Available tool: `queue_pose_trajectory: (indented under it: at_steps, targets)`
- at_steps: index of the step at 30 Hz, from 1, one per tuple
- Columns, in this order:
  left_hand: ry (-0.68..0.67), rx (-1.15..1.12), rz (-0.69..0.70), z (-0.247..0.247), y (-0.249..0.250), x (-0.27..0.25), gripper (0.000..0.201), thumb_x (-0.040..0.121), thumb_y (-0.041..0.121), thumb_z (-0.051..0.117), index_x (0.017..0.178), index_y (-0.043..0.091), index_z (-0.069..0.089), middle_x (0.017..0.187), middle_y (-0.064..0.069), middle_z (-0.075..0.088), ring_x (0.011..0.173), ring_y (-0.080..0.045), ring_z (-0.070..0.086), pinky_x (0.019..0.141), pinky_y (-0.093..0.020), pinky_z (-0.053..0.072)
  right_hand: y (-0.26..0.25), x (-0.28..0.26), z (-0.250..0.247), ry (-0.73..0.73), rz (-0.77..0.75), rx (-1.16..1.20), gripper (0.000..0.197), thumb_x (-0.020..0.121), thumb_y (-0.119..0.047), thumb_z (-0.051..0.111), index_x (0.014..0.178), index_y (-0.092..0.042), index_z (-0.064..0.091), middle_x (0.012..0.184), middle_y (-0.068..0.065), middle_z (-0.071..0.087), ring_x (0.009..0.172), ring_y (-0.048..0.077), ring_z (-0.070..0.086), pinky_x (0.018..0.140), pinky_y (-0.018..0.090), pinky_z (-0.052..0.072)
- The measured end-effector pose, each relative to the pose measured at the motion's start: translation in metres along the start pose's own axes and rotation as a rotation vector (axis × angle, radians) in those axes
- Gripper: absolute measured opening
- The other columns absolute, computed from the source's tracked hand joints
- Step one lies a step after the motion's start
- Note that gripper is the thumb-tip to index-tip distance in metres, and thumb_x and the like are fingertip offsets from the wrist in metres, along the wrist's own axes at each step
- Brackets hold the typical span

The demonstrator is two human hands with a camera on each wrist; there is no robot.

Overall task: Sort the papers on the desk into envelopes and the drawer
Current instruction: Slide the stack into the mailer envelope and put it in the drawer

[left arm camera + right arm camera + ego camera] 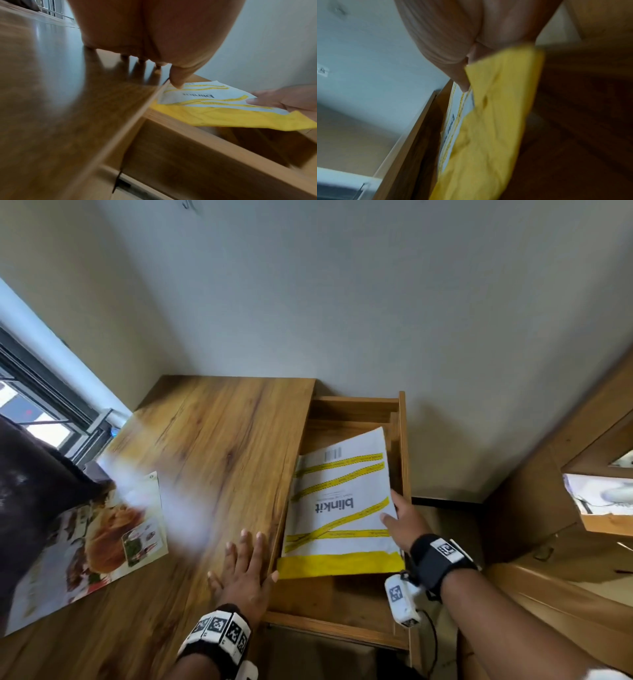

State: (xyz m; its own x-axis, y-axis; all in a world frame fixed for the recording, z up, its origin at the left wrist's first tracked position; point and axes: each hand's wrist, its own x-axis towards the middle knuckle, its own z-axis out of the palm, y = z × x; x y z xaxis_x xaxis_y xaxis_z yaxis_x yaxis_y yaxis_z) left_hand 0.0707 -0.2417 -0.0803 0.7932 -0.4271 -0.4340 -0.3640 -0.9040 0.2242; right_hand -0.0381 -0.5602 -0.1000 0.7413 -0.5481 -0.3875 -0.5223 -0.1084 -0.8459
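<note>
A white envelope with yellow stripes and a yellow flap [337, 508] [214, 104] [484, 128] lies tilted over the open wooden drawer [329, 628] [205, 148] at the desk's right side. My right hand [399, 517] [464, 75] pinches its right edge, thumb on top. My left hand [245, 570] [176, 79] rests flat on the desk [212, 446] beside the drawer, fingers straight and spread, its thumb at the envelope's yellow corner. A glossy printed sheet with food pictures [99, 542] lies on the desk's left part.
A dark cloth or cushion [30, 491] sits at the left by a window [41, 412]. Wooden furniture [565, 542] with a mirror stands on the right. A grey wall runs behind the desk.
</note>
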Motion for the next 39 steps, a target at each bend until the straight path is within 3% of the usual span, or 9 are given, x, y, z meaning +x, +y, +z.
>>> queue_pose_trajectory:
  at_steps: [4,7,10,13,18,21,26,35,39]
  targets:
    - [-0.024,0.027,-0.036,0.006,0.005,0.0,0.087,0.091,0.068,0.037,0.142,0.048,-0.031,0.148,0.017,-0.046,0.141,-0.017,-0.038,0.111,-0.069,-0.008,-0.004,0.026,0.032,-0.119,0.054,-0.039,0.047,0.097,-0.013,0.054,0.139,-0.035,0.052,0.126,-0.005,0.069,0.114,0.02,0.065,0.102,0.042,0.052]
    - [-0.071,0.052,-0.052,0.005,0.007,0.0,0.093,0.087,0.074,0.035,0.139,0.048,-0.037,0.144,0.018,-0.051,0.139,-0.019,-0.042,0.109,-0.069,-0.012,-0.008,0.035,0.046,-0.16,0.167,-0.059,0.061,0.093,-0.016,0.057,0.151,-0.021,0.039,0.109,0.004,0.073,0.1,0.026,0.069,0.09,0.039,0.056]
    - [-0.103,0.056,-0.051,0.001,0.008,0.0,0.095,0.085,0.077,0.034,0.139,0.047,-0.038,0.143,0.017,-0.053,0.138,-0.02,-0.042,0.109,-0.07,-0.013,-0.016,0.029,0.045,-0.132,0.224,-0.113,0.052,0.093,-0.015,0.057,0.143,-0.004,0.046,0.122,0.011,0.068,0.107,0.031,0.066,0.09,0.039,0.054]
    - [-0.124,0.045,-0.052,0.0,0.011,-0.001,0.095,0.084,0.079,0.033,0.138,0.047,-0.039,0.142,0.017,-0.054,0.137,-0.021,-0.043,0.109,-0.07,-0.014,-0.02,0.019,0.03,-0.044,0.148,-0.128,0.044,0.095,-0.014,0.057,0.139,-0.013,0.056,0.134,0.004,0.064,0.12,0.02,0.061,0.103,0.032,0.048]
    - [-0.147,0.014,-0.054,-0.004,0.011,-0.003,0.093,0.08,0.085,0.026,0.138,0.049,-0.038,0.141,0.02,-0.053,0.136,-0.019,-0.045,0.108,-0.069,-0.018,-0.024,-0.006,-0.01,0.254,-0.045,-0.064,0.036,0.097,-0.014,0.055,0.129,-0.027,0.062,0.126,-0.004,0.062,0.112,0.011,0.06,0.086,0.02,0.047]
    - [-0.175,-0.015,-0.038,-0.008,0.011,-0.003,0.091,0.075,0.089,0.018,0.136,0.051,-0.038,0.139,0.021,-0.055,0.135,-0.017,-0.047,0.106,-0.068,-0.022,-0.013,-0.014,-0.03,0.292,0.035,-0.102,0.049,0.098,-0.028,0.058,0.145,-0.032,0.047,0.149,-0.001,0.048,0.134,0.019,0.048,0.108,0.037,0.043]
    - [-0.205,-0.053,-0.019,-0.013,0.009,-0.004,0.087,0.071,0.093,0.005,0.134,0.053,-0.039,0.135,0.024,-0.057,0.133,-0.015,-0.048,0.104,-0.065,-0.027,-0.006,-0.028,-0.013,-0.006,0.259,-0.033,0.091,0.094,-0.065,0.047,0.159,-0.031,-0.007,0.165,0.001,0.021,0.149,0.029,0.029,0.117,0.043,0.028]
    - [-0.207,-0.086,0.007,-0.013,0.005,-0.003,0.08,0.081,0.085,0.012,0.138,0.052,-0.035,0.136,0.025,-0.055,0.134,-0.014,-0.047,0.103,-0.063,-0.03,-0.024,-0.023,0.017,-0.091,0.227,0.086,0.107,0.081,-0.081,0.043,0.157,-0.032,-0.014,0.167,0.001,0.014,0.151,0.026,0.024,0.118,0.044,0.026]
    - [-0.207,-0.089,-0.001,-0.014,0.004,-0.004,0.081,0.082,0.084,0.014,0.14,0.052,-0.033,0.138,0.025,-0.054,0.134,-0.013,-0.046,0.103,-0.063,-0.029,-0.041,-0.018,0.045,-0.168,0.204,0.071,0.102,0.088,-0.076,0.042,0.157,-0.031,-0.018,0.167,0.002,0.012,0.151,0.026,0.023,0.118,0.041,0.025]
